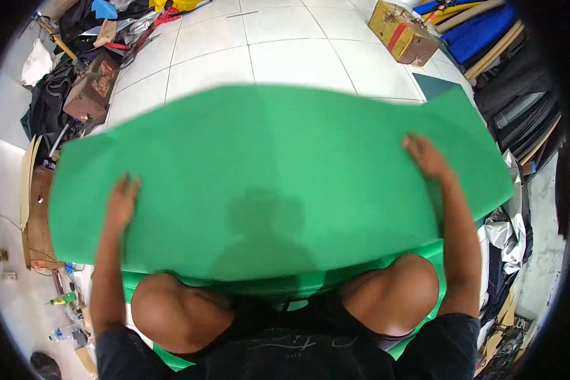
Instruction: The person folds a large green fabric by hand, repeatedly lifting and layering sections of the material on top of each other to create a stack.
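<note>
A large green sheet (253,152) of fabric-like material spreads across the floor in front of my knees, its far edge slightly blurred. My left hand (123,201) rests over the left part of the sheet, fingers reaching forward and a little apart. On the right part lies my right hand (427,158), fingers stretched toward the far left. Neither hand shows anything gripped in it. More green material (434,253) sits under the near edge, around my legs. My head and shoulders cast a shadow on the sheet's middle.
White floor tiles (215,47) extend beyond the sheet. A worn yellow-brown box (402,35) stands at the far right, near rolls of material (487,38). At left are a brown box (93,88), dark bags and scattered small tools. Silver foil-like material (513,234) lies at right.
</note>
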{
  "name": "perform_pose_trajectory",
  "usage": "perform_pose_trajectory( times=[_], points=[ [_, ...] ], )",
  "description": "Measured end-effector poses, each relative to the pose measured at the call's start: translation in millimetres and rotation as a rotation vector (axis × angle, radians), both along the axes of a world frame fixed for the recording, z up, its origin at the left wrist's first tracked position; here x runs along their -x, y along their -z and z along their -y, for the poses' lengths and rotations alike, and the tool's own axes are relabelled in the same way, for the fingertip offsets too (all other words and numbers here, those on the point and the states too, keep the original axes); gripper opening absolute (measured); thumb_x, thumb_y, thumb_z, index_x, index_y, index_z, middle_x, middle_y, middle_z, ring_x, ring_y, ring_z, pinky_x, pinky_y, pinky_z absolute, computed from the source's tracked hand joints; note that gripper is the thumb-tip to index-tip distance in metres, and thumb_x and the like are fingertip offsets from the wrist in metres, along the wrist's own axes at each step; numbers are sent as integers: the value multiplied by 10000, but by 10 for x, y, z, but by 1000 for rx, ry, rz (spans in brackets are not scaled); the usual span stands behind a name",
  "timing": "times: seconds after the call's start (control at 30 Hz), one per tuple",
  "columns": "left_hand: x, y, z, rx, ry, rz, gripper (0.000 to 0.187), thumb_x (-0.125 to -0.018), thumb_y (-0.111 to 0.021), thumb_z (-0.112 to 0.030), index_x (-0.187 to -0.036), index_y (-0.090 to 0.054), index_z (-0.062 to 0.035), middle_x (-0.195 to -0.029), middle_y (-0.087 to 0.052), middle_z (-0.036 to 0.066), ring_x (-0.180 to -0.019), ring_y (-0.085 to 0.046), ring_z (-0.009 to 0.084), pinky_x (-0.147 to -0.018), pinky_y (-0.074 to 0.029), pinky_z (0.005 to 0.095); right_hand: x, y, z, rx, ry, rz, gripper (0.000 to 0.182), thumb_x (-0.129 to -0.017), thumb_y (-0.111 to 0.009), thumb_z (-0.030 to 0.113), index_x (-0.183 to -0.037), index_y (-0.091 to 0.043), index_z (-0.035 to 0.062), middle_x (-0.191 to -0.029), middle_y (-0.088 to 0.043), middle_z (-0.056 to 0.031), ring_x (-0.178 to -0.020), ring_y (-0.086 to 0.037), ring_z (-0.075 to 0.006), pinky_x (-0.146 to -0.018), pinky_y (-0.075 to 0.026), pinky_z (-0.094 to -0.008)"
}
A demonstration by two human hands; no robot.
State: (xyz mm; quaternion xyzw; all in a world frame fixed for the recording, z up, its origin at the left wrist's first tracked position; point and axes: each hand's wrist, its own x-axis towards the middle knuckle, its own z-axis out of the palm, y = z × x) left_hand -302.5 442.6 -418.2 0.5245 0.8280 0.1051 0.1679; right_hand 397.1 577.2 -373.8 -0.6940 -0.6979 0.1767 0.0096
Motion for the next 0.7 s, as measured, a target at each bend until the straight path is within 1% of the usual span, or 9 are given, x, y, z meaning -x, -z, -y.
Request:
perform_pose_trajectory(
  times=[0.07,0.17,0.33,0.4,0.47,0.5,0.57,0.67,0.7],
  points=[
    [-529,242,628,311,-188,-216,721,-795,-326,-630,-1344,-280,-165,-1398,-229,124,-1301,-178,288,-1014,-54,566,-164,676,464,51,-8,144,600,-855,-333,531,-1248,-420,86,-1257,-427,-170,-1183,-382,-311,-999,-233,-477],
    [-549,656,1182,300,-279,-307,713,-797,-336,-621,-1346,-275,-170,-1412,-197,110,-1303,-164,298,-1025,-48,545,-185,1141,956,-159,61,182,528,-856,-373,491,-1219,-450,114,-1269,-408,-157,-1178,-383,-307,-979,-262,-475],
    [-281,875,1549,144,-672,-283,760,-738,-546,-536,-1306,-319,-85,-1369,-241,193,-1252,-256,319,-1014,-220,465,-439,1314,1172,-321,416,212,502,-824,-496,422,-1185,-454,75,-1231,-415,-193,-1151,-378,-336,-920,-336,-453],
    [-240,851,1677,151,-808,-309,781,-717,-590,-505,-1295,-323,-52,-1309,-309,223,-1202,-319,327,-987,-270,440,-707,1370,1295,-370,733,339,577,-771,-572,421,-1170,-440,26,-1165,-440,-235,-1091,-400,-377,-873,-374,-444],
    [1,1003,1912,157,-932,-338,803,-697,-633,-474,-1283,-327,-19,-1250,-377,253,-1153,-381,335,-960,-320,415,-1129,1501,1376,-320,764,375,662,-734,-595,460,-1163,-427,-16,-1144,-445,-245,-1066,-410,-392,-876,-376,-442],
    [381,1319,2158,1,-1027,-51,779,-692,-649,-450,-1245,-355,12,-1188,-428,247,-1093,-429,335,-931,-345,400,-1243,1529,1429,-272,791,415,750,-696,-617,498,-1155,-414,-59,-1124,-450,-255,-1041,-419,-407,-880,-378,-440],
    [560,1484,2285,-150,-1105,247,756,-687,-666,-427,-1207,-382,43,-1127,-480,241,-1033,-477,334,-902,-370,386,-1288,1456,1401,-195,826,409,806,-668,-629,527,-1146,-407,-83,-1126,-449,-254,-1041,-423,-416,-882,-381,-436],
    [595,1353,2272,-207,-1070,150,659,-682,-694,-362,-1102,-428,72,-1057,-522,219,-965,-503,313,-856,-387,375,-968,1044,1384,-54,976,386,897,-622,-647,573,-1131,-394,-121,-1133,-450,-256,-1051,-433,-422,-886,-388,-423],
    [643,1328,2272,-195,-959,75,617,-677,-704,-344,-1056,-446,69,-988,-545,203,-872,-529,288,-769,-416,365,-991,1056,1393,-29,1027,375,914,-613,-650,582,-1128,-391,-128,-1135,-452,-258,-1057,-436,-420,-887,-390,-419]
  ],
)
